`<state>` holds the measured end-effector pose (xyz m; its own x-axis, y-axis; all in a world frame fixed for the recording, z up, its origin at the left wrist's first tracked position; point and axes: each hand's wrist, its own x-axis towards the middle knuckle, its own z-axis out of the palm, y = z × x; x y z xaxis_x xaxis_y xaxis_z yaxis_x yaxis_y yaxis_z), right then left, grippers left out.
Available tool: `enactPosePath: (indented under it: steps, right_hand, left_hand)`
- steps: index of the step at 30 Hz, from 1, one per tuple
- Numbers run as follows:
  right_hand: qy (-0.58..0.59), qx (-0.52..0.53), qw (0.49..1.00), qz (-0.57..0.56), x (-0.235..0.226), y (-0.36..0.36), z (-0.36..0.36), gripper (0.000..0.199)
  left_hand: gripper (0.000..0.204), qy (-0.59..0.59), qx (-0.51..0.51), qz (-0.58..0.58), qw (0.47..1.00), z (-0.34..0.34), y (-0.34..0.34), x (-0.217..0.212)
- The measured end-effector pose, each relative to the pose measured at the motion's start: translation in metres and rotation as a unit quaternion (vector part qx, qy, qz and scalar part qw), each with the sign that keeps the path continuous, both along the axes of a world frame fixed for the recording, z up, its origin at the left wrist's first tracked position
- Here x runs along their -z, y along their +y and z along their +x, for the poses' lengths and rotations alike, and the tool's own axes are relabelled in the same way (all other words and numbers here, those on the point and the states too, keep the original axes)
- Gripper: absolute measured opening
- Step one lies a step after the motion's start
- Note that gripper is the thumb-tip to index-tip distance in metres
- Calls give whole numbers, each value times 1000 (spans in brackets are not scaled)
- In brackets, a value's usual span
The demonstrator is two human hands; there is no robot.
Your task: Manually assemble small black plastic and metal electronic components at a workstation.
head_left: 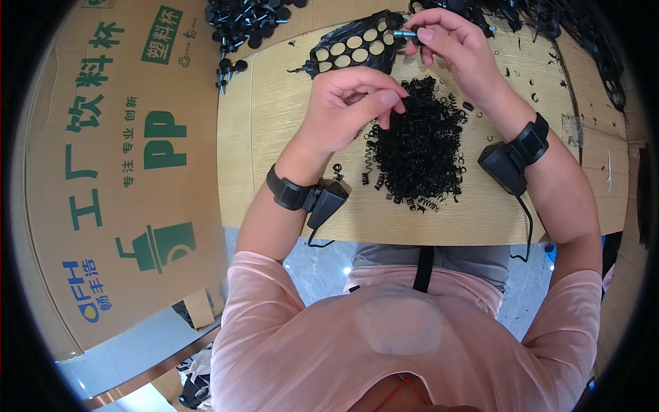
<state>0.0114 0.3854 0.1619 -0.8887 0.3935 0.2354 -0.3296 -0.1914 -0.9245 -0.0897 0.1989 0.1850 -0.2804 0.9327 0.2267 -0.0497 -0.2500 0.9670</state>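
Right hand (449,41) pinches small metal pin (405,33), long axis pointing left; left hand (347,103) pinches at spring pile (415,144), just below pin.

A large brown cardboard box (117,172) with green and blue print stands left of the table.

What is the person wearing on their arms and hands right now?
Both hands are bare, with no gloves. The left hand and the right hand each have a black wrist strap carrying a small black box, with a thin black cable trailing from each. Short pink sleeves cover the upper arms.
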Motion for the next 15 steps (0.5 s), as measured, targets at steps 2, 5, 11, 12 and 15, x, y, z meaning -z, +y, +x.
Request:
enactPosePath:
  steps: [2,5,11,12,15]
  right_hand:
    - [13,-11,1000,-3,-4,-4,0,15]
    - [-9,1,1000,8,-9,-8,3,16]
    - [26,0,992,125,3,-5,1,27]
    - [15,-14,992,126,4,-5,1,28]
    - [6,-31,991,131,3,-11,2,28]
  left_hand:
    - [7,60,1,-12,998,-3,1,3]
    - [13,134,-56,20,989,-5,7,11]
    - [21,-50,-158,-8,986,-11,13,13]
    - [21,-50,-159,-8,986,-10,13,12]
    - [20,-52,-143,-11,988,-8,12,12]
